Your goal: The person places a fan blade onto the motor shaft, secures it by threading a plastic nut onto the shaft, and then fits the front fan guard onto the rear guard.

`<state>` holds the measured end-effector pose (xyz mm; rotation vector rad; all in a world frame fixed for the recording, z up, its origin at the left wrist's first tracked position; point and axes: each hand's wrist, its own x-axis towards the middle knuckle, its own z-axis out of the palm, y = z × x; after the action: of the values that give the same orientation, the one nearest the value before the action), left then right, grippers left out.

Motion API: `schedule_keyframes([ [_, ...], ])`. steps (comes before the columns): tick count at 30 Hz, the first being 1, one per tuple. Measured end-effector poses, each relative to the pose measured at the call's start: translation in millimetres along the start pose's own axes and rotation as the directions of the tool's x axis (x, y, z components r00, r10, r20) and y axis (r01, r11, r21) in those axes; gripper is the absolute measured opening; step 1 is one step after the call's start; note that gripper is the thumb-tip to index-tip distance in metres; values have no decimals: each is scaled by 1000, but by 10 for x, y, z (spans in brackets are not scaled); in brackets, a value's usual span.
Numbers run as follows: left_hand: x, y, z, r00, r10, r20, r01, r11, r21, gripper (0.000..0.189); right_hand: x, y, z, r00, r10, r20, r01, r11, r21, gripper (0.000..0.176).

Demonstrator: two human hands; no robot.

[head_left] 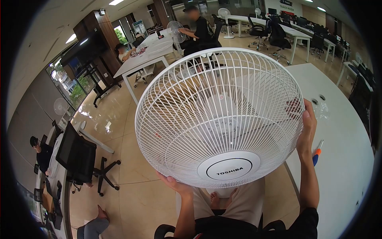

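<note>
I hold a round white wire fan grille (221, 115) up in front of me, its centre badge reading TOSHIBA near the lower edge. My left hand (175, 184) grips the grille's lower left rim from beneath. My right hand (307, 125) clasps its right rim, fingers curled through the wires. My lap and bare feet show below the grille.
A white table (342, 159) stands to my right with an orange-and-blue screwdriver (317, 153) and a clear plastic bag (320, 108) on it. A black office chair (81, 159) is at the left. Other people sit at white desks (145, 53) farther back, with standing fans nearby.
</note>
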<state>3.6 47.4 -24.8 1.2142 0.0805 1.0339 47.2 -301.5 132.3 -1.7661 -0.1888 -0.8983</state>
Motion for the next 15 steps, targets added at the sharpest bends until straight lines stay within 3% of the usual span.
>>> schedule_keyframes([
  [6,26,-61,-31,1000,-7,-17,7,999,-41,65,61,75,1,986,158,52,-166,947,274,57],
  [9,81,1,45,970,-214,-117,200,972,-119,57,74,170,-17,979,196,54,-203,929,311,55],
  [11,72,149,197,951,-266,-159,247,960,-132,51,109,278,-10,977,211,19,-206,926,317,57],
  [14,43,39,91,977,-173,-121,175,985,4,50,56,295,17,972,222,78,-234,870,433,53],
  [15,49,70,117,981,-150,-122,153,988,11,48,69,391,-40,981,183,66,-194,904,382,53],
])
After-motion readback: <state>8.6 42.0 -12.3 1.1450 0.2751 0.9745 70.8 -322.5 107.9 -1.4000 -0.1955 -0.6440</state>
